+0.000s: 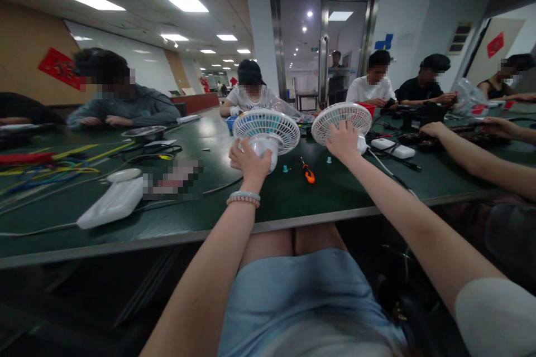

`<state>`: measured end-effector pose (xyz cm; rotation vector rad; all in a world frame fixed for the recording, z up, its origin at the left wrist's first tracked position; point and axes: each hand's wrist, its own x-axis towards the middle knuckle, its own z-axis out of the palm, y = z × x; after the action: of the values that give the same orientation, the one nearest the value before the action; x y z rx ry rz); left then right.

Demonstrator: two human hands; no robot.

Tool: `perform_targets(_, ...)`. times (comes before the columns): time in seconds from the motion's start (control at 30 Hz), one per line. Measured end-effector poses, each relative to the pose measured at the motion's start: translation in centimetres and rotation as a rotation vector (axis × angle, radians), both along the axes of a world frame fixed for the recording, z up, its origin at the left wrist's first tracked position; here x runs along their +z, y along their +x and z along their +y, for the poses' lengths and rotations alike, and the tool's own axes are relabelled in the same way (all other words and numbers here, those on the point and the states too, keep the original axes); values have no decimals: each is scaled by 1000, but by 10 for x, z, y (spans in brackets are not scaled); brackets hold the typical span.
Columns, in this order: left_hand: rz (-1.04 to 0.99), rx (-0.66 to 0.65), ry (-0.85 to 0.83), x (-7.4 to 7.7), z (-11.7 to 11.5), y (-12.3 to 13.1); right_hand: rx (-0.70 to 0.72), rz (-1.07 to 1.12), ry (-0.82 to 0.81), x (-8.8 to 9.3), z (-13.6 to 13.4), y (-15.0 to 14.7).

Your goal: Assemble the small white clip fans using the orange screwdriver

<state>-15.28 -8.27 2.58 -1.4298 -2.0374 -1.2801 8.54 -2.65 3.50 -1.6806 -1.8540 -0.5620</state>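
Two small white table fans stand side by side on the dark green table [293,201]. My left hand [250,160] is wrapped round the back of the left fan [268,129], below its round grille. My right hand [344,142] grips the rear of the right fan [341,118], fingers closed over the grille edge. Both fans face away from me. An orange-handled screwdriver [308,173] lies on the table between the two fans, with two small teal parts [285,168] near it.
A white power strip [111,203] and cables lie at the left, with coloured wires [42,164] beyond. A white adapter [393,148] and black cable sit right of the fans. Another person's arm [473,159] reaches in from the right. Several people sit across the table.
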Motion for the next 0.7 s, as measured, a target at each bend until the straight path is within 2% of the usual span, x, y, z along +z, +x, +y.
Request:
perform_targets(0.1, 97, -6, 87, 5, -10, 12, -43, -53, -27, -17, -2, 28)
perform_targets(0.2, 297, -168, 129, 10, -18, 36, -75, -29, -114, -33, 1, 40)
perform_targets(0.27, 486, -338, 132, 13, -23, 61, -105, 30, -163, -40, 6, 40)
perform_targets(0.3, 616, -470, 100, 13, -24, 76, -115, 58, -171, -42, 9, 40)
perform_targets(0.37, 869, -775, -40, 13, -24, 107, -123, 96, -161, -45, 14, 37)
perform_targets(0.4, 894, -828, -111, 11, -22, 123, -121, 108, -149, -45, 16, 36)
perform_targets(0.43, 858, -797, -166, 8, -18, 138, -117, 116, -139, -46, 18, 36)
perform_targets(0.5, 729, -627, -288, 0, -7, 162, -107, 127, -126, -47, 20, 35)
perform_targets(0.6, 556, -401, -480, -16, 12, 184, -102, 134, -113, -46, 21, 34)
perform_targets(0.7, 423, -324, -526, -31, 28, 192, -102, 128, -108, -42, 19, 32)
